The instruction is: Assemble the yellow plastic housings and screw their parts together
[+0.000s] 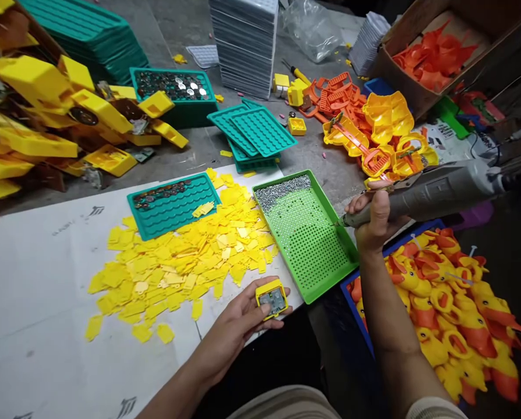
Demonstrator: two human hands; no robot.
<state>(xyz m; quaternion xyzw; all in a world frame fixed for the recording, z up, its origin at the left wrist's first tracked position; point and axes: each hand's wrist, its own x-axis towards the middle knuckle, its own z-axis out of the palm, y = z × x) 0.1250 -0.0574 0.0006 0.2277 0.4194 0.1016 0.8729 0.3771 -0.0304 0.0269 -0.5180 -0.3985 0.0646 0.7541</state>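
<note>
My left hand (249, 311) holds a small yellow plastic box (271, 298) at the table's front edge. Its open face is turned up and shows grey parts inside; the thumb rests over one corner. In my right hand (376, 218) is a grey electric screwdriver (435, 189), lying nearly level with its tip pointing left. That tip is over the right side of a green perforated tray (306, 297), whose far end holds many small silver screws (282, 192). Left of the tray lies a wide heap of flat yellow plastic pieces (185, 256).
A teal tray (155, 224) with small dark parts lies on the heap's far side. Yellow housings (46, 128) pile up at left. Stacked grey trays (245, 46), loose teal trays (264, 131) and orange parts (343, 105) stand behind. A blue-edged crate of yellow-orange duck figures (452, 308) sits at right.
</note>
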